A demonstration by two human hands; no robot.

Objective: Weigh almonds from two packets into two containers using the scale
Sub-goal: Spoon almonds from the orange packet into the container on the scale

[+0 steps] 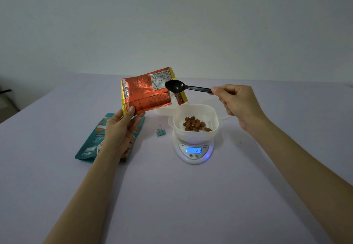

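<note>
Left hand (122,129) grips orange packet (147,91), right hand (238,102) pinches spoon (177,87), container (214,113) holds almonds (194,124)

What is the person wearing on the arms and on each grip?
Nothing that shows. The left arm and right arm are bare to the frame edge, with no sleeves. The left grip and right grip have no gloves, rings, watch or bracelet in view.

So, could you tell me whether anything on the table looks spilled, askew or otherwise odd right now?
Nothing stands out. The brown almonds all lie inside the white plastic container on the round white digital scale, none spilled on the lilac table. The small teal binder clip lies loose beside the scale.
</note>
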